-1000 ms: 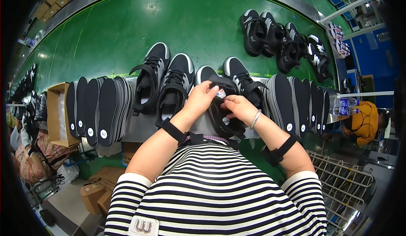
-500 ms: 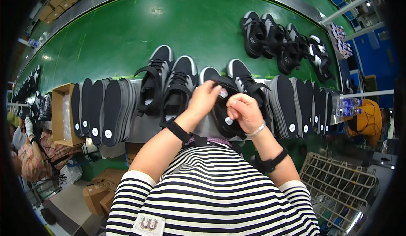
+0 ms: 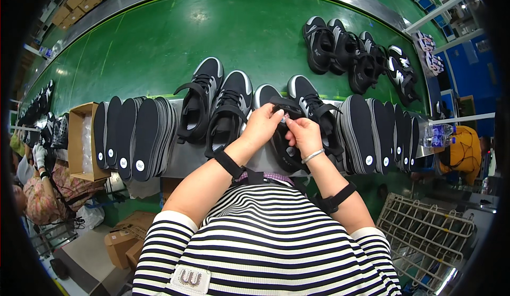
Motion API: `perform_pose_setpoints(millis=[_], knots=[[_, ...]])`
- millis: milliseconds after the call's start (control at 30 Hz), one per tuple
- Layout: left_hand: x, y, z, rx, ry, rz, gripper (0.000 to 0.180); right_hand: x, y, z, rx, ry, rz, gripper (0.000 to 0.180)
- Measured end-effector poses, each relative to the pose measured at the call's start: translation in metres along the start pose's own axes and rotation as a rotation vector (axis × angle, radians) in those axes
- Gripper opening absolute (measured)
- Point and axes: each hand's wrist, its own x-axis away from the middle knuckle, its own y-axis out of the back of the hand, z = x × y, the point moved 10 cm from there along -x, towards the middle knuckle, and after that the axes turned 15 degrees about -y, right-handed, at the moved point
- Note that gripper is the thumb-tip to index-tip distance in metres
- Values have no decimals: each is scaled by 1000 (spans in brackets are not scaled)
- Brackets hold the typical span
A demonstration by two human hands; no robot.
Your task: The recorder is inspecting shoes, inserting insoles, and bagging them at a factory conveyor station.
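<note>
**Both hands on the black insole, over the third shoe**

We are looking down at our two hands meeting at the table's near edge. Our left hand (image 3: 261, 127) is pinching the upper end of a black insole (image 3: 284, 142), fingers closed on it, while our right hand (image 3: 304, 134) is gripping the same insole just beside it, with something small and pale between the fingertips; we cannot tell what. The insole is lying lengthwise away from us, its long axis running along the black-and-white shoe (image 3: 268, 97) directly beneath and beyond it. Both hands are touching it, the left reaching slightly farther. To our left a stack of insoles (image 3: 133, 136) is standing on edge; another stack (image 3: 372, 131) is lining the right, with finished shoes (image 3: 356, 54) sitting on the green conveyor (image 3: 159, 41).
</note>
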Motion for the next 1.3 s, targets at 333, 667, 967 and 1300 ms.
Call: perform_pose_setpoints(millis=[333,667,967,1300], knots=[[-4,5,18,10,0,-36,23,-5,2,-6,-151,2,-10,14],[2,3,14,151,114,-79,19,6,-2,-4,-65,8,46,14],[11,-7,20,338,302,-20,14,0,4,-7,-159,24,-22,13],[20,-8,22,559,383,-59,7,8,2,13,145,61,0,31]])
